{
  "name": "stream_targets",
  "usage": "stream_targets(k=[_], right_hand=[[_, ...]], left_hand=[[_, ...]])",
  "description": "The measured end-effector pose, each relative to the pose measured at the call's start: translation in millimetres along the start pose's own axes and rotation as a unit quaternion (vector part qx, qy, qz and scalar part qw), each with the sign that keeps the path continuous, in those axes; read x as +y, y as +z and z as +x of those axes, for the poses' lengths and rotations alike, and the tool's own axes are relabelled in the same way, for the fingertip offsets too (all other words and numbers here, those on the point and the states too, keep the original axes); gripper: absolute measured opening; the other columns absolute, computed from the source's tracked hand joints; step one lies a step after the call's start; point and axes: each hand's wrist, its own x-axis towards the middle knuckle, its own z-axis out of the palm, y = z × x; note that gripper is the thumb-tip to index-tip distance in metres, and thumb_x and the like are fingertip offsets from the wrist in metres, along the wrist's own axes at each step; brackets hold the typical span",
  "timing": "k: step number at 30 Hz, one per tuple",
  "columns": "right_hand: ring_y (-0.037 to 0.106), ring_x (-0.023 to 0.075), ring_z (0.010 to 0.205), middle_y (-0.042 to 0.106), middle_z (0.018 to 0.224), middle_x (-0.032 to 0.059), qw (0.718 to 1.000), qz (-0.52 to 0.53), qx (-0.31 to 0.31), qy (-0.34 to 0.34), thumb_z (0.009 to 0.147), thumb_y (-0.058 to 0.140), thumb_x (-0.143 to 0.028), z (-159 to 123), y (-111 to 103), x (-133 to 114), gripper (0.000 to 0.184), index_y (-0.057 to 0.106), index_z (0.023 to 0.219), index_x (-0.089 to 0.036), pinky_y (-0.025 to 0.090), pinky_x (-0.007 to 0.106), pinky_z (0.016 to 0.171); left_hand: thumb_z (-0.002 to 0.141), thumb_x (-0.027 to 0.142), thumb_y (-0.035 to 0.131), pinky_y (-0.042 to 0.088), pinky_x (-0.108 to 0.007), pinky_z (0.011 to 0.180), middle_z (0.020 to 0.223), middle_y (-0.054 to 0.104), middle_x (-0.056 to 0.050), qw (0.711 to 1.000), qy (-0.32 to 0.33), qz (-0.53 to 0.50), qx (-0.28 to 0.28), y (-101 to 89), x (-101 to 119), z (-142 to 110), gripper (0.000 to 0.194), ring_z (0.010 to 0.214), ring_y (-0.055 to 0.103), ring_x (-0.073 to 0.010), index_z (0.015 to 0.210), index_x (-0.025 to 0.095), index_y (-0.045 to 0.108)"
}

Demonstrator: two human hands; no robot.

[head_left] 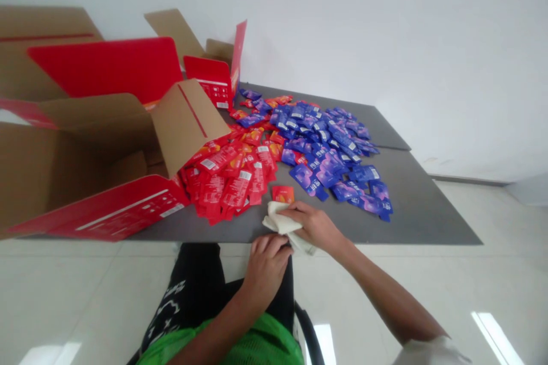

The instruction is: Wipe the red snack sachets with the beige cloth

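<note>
My right hand [315, 227] is closed on a folded white cloth [280, 220] at the table's front edge, with part of the cloth hanging over the edge. Just left of it, my left hand [266, 268] has its fingers curled together at the same edge, close to the cloth. Whatever those fingers may hold is hidden. A single red-orange packet [283, 194] lies flat just beyond the cloth. Behind and to the left spreads a heap of red packets [233, 182]. Purple-blue packets [327, 137] are piled farther back and to the right.
A large red cardboard box [141, 205] stands at the left with its flaps spread, one leaning over the red packets. A second red box [209, 77] stands open behind it. The grey table [423, 211] runs along a white wall [406, 28].
</note>
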Motion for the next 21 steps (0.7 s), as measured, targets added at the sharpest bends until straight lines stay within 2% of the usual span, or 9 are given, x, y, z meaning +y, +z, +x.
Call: stream_targets(k=[4,6,8,10,13,15,17,21], right_hand=[[0.067,0.0221,0.11,0.067,0.126,0.0092,0.997,-0.044,0.043,0.043,0.091,0.06,-0.009,45.4,-6.5,30.6,0.048,0.065,0.136,-0.025,0.055,0.032,0.096],[0.067,0.0231,0.108,0.067,0.125,0.0099,0.994,-0.075,0.048,0.055,0.092,0.058,-0.01,59.7,-12.7,37.3,0.048,0.065,0.137,-0.024,0.055,0.033,0.095],[0.067,0.0236,0.109,0.066,0.127,0.0099,0.995,-0.08,0.053,0.042,0.091,0.057,-0.008,57.5,-16.0,32.3,0.051,0.063,0.139,-0.024,0.055,0.033,0.095],[0.067,0.0232,0.112,0.065,0.129,0.0094,0.997,-0.054,0.055,0.017,0.089,0.055,-0.004,40.3,-15.5,19.3,0.056,0.061,0.141,-0.026,0.055,0.033,0.096],[0.068,0.022,0.108,0.066,0.128,0.0075,1.0,-0.007,-0.002,-0.01,0.092,0.058,-0.01,8.8,-8.6,1.0,0.053,0.062,0.14,-0.03,0.057,0.032,0.092],[0.068,0.0214,0.108,0.068,0.126,0.006,1.0,0.011,-0.016,-0.008,0.092,0.06,-0.012,1.6,-1.5,-2.0,0.05,0.063,0.138,-0.031,0.057,0.031,0.091],[0.067,0.0217,0.112,0.067,0.127,0.0062,1.0,0.014,0.003,-0.003,0.091,0.06,-0.01,11.9,3.8,4.8,0.05,0.065,0.136,-0.03,0.056,0.031,0.094],[0.067,0.0228,0.108,0.067,0.122,0.0096,0.997,-0.034,0.056,0.036,0.09,0.059,-0.011,57.4,-1.5,34.4,0.045,0.067,0.132,-0.024,0.056,0.034,0.095]], left_hand=[[0.092,0.01,0.066,0.045,-0.041,0.092,0.118,0.07,-0.003,1.0,0.001,-0.009,-0.003,1.6,-1.4,1.4,0.018,0.111,0.057,-0.0233,0.097,0.025,0.073],[0.092,0.01,0.066,0.045,-0.04,0.091,0.118,0.07,-0.002,1.0,-0.003,-0.01,-0.005,2.7,-1.2,1.7,0.018,0.111,0.057,-0.0226,0.098,0.026,0.073],[0.092,0.012,0.067,0.044,-0.04,0.091,0.117,0.069,-0.002,1.0,-0.004,-0.012,-0.002,3.4,-0.5,1.9,0.016,0.11,0.057,-0.0218,0.098,0.025,0.072],[0.092,0.014,0.069,0.044,-0.04,0.09,0.115,0.069,-0.002,1.0,-0.006,-0.015,0.001,3.5,0.3,2.3,0.012,0.107,0.057,-0.0215,0.097,0.025,0.072],[0.092,0.018,0.07,0.043,-0.04,0.087,0.106,0.07,-0.001,1.0,-0.012,-0.012,-0.009,3.3,0.9,2.9,0.009,0.1,0.056,-0.0215,0.096,0.026,0.072],[0.093,0.019,0.07,0.043,-0.04,0.086,0.104,0.07,-0.001,1.0,-0.014,-0.01,-0.016,3.3,0.9,3.0,0.009,0.099,0.056,-0.0213,0.096,0.027,0.072],[0.093,0.018,0.07,0.043,-0.04,0.088,0.111,0.07,-0.001,1.0,-0.01,-0.01,-0.015,3.4,0.4,2.7,0.008,0.103,0.056,-0.0214,0.095,0.026,0.071],[0.092,0.016,0.07,0.043,-0.04,0.09,0.117,0.069,-0.001,1.0,-0.004,-0.006,-0.012,4.2,-1.4,2.2,0.01,0.109,0.056,-0.022,0.095,0.025,0.071]])
